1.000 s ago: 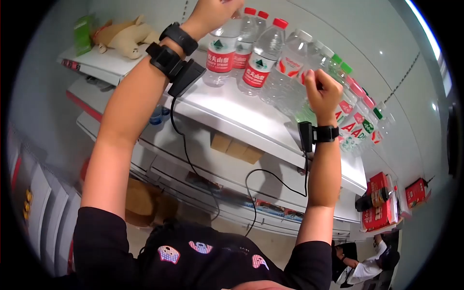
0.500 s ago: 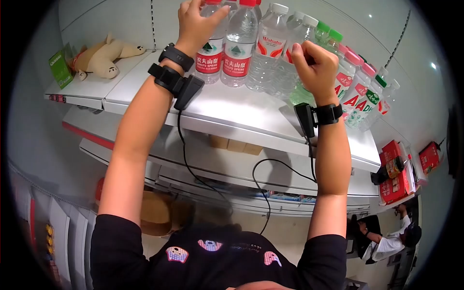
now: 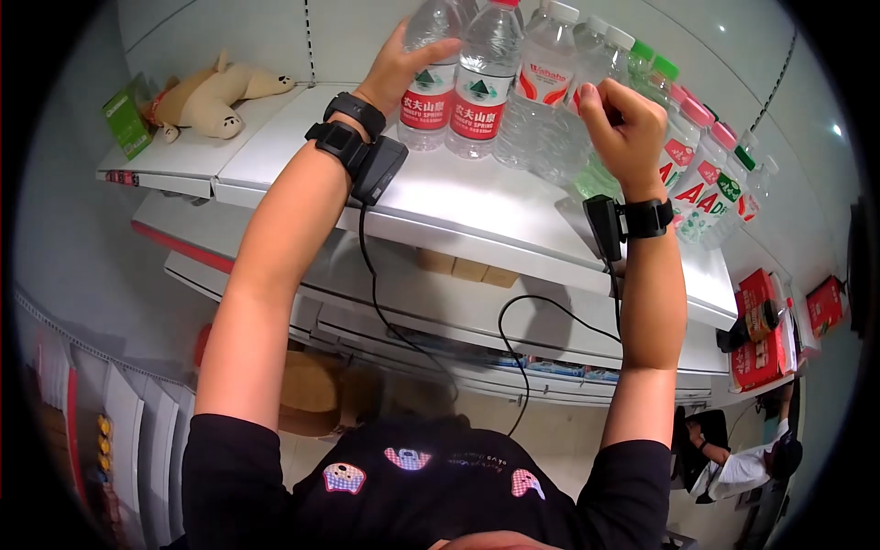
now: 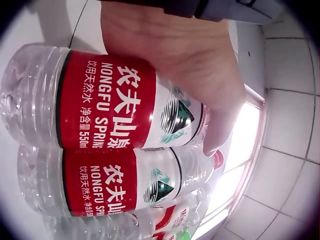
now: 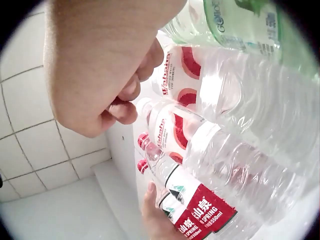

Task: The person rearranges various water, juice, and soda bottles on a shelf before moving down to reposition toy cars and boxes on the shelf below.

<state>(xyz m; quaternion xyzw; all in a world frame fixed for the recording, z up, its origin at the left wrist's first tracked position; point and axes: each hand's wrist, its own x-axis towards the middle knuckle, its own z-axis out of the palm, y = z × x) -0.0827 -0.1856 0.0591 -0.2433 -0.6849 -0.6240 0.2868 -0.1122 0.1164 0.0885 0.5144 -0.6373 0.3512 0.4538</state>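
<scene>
My left hand (image 3: 394, 73) wraps round the upper body of a red-labelled water bottle (image 3: 427, 103), its thumb across the front. The left wrist view shows the palm against the same bottle (image 4: 107, 100), with the fingers hidden behind it. A second red-labelled water bottle (image 3: 481, 92) stands close on its right. My right hand (image 3: 628, 128) is curled into a fist in front of the clear and green-capped bottles. In the right wrist view the curled fingers of the right hand (image 5: 112, 65) hold nothing, beside clear bottles with red-and-white labels (image 5: 175, 130).
Bottles with pink caps (image 3: 701, 165) stand at the right end of the white shelf (image 3: 440, 206). A plush dog (image 3: 215, 101) and a green box (image 3: 126, 124) lie to the left. Black cables (image 3: 371, 261) hang from both wrist cameras. A seated person (image 3: 733, 467) is at lower right.
My left hand has come down from the bottle's top, spread its fingers, and now grips the bottle's upper body. The right hand stays a fist. The head view has shifted.
</scene>
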